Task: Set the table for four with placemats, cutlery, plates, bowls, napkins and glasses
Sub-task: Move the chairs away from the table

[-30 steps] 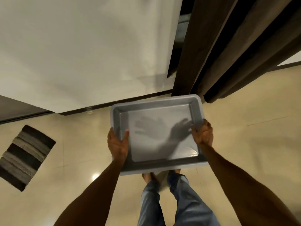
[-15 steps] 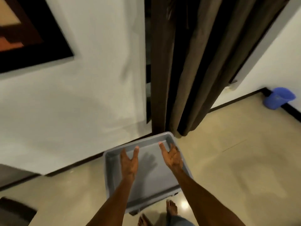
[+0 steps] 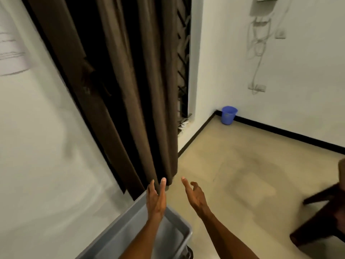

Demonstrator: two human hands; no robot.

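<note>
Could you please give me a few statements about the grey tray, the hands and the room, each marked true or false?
1. Both hands are open and hold nothing. True: the left hand and the right hand have their fingers spread and grip nothing.
2. The grey tray is full of plates. False: the part of its inside that shows is bare.
3. A blue bin stands in the corner of the room on the floor. True.
4. The brown curtain hangs to the right of the blue bin. False: it hangs to the bin's left.
5. The right hand grips the tray's rim. False: it is open and clear of the tray.
</note>
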